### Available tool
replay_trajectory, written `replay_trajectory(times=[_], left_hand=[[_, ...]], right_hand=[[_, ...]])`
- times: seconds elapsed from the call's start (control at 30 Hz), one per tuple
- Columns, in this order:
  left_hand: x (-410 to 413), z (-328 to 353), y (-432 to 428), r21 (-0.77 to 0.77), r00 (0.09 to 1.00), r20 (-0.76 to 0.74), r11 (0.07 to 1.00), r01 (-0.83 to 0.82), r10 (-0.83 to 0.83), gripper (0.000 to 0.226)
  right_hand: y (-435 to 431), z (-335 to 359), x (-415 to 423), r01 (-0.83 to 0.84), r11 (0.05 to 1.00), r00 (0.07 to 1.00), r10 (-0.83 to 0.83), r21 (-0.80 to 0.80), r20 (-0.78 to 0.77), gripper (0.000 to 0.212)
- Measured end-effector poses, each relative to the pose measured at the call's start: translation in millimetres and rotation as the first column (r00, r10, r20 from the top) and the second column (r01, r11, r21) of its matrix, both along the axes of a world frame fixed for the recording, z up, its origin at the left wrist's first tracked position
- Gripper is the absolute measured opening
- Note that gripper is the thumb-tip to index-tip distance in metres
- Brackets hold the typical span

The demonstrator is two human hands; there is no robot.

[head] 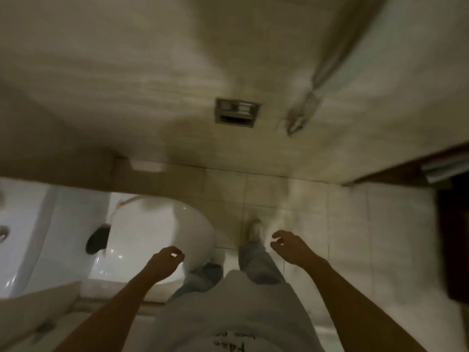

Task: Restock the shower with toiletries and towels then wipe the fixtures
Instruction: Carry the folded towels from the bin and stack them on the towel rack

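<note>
Looking down on a blurred bathroom, apparently mid-stride, with one shoe (256, 229) planted ahead on the tiled floor (355, 224). Carrying nothing. Holding the left hand (166, 260) out just beside the white toilet (162, 224), fingers loosely curled round empty air, and the right hand (291, 250) the same way over the tiles. Probably held free and forward for balance and for the next reach, not for any grip. Standing to the right of the toilet, facing the far wall with its metal recessed holder (238, 112). No toiletries or towels to be found in view; likely yet to be fetched. Taking the glass panel (380, 85) with a metal fitting (302, 115) at far right for the shower enclosure, though too smeared to be sure. Equally unsure of the white basin (22, 224) at the left edge.
</note>
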State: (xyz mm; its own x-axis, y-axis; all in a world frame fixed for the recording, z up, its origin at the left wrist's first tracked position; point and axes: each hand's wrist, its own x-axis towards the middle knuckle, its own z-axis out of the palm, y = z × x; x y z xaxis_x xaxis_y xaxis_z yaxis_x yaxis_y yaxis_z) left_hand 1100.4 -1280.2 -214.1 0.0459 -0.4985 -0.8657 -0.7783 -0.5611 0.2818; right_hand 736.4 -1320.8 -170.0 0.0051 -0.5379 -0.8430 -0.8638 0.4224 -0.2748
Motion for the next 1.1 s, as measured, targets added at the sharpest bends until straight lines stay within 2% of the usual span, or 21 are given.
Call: replay_trajectory(times=[0.13, 0.23, 0.37, 0.47, 0.53, 0.6, 0.67, 0.7, 0.8, 0.93, 1.1], left_hand=[[-32, -7, -10, 0.044, 0.951, -0.032, 0.951, 0.308, -0.306, 0.034], [-60, -10, -31, 0.061, 0.886, -0.032, 0.884, 0.463, -0.462, 0.034], [-107, -15, -79, 0.044, 0.809, 0.021, 0.809, 0.586, -0.587, 0.025], [-167, -7, -116, -0.023, 0.795, 0.052, 0.795, 0.606, -0.604, 0.011], [-215, 1, -139, -0.061, 0.765, 0.062, 0.762, 0.644, -0.642, 0.012], [-266, 6, -160, -0.107, 0.700, 0.064, 0.692, 0.714, -0.712, 0.018], [-321, 11, -175, -0.107, 0.670, 0.039, 0.663, 0.741, -0.742, 0.017], [-348, 13, -178, -0.102, 0.664, 0.032, 0.658, 0.746, -0.747, 0.015], [-432, 12, -182, -0.102, 0.616, -0.025, 0.615, 0.782, -0.788, 0.018], [-531, 8, -187, -0.131, 0.522, -0.079, 0.528, 0.839, -0.849, 0.017], [-634, -11, -215, -0.112, 0.294, -0.069, 0.300, 0.947, -0.953, 0.022]], right_hand=[[72, -8, -49, 0.137, 0.990, 0.990, -0.136, 0.041, -0.035, 0.040], [121, -16, -80, 0.336, 0.940, 0.942, -0.335, 0.055, -0.031, 0.040], [177, -37, -112, 0.620, 0.775, 0.782, -0.622, 0.118, -0.024, 0.036], [208, -57, -136, 0.759, 0.631, 0.639, -0.769, 0.160, -0.003, 0.028], [225, -71, -153, 0.836, 0.526, 0.531, -0.847, 0.157, 0.014, 0.026], [241, -90, -169, 0.885, 0.439, 0.439, -0.898, 0.152, 0.038, 0.020], [253, -101, -183, 0.921, 0.364, 0.362, -0.931, 0.141, 0.041, 0.005], [256, -102, -190, 0.937, 0.323, 0.319, -0.947, 0.135, 0.049, 0.005], [252, -85, -224, 0.971, 0.193, 0.187, -0.981, 0.139, 0.053, 0.023], [251, -65, -287, 0.996, 0.052, 0.048, -0.997, 0.070, 0.062, 0.029], [258, -40, -352, 0.969, -0.234, -0.228, -0.971, -0.083, 0.072, 0.027]])
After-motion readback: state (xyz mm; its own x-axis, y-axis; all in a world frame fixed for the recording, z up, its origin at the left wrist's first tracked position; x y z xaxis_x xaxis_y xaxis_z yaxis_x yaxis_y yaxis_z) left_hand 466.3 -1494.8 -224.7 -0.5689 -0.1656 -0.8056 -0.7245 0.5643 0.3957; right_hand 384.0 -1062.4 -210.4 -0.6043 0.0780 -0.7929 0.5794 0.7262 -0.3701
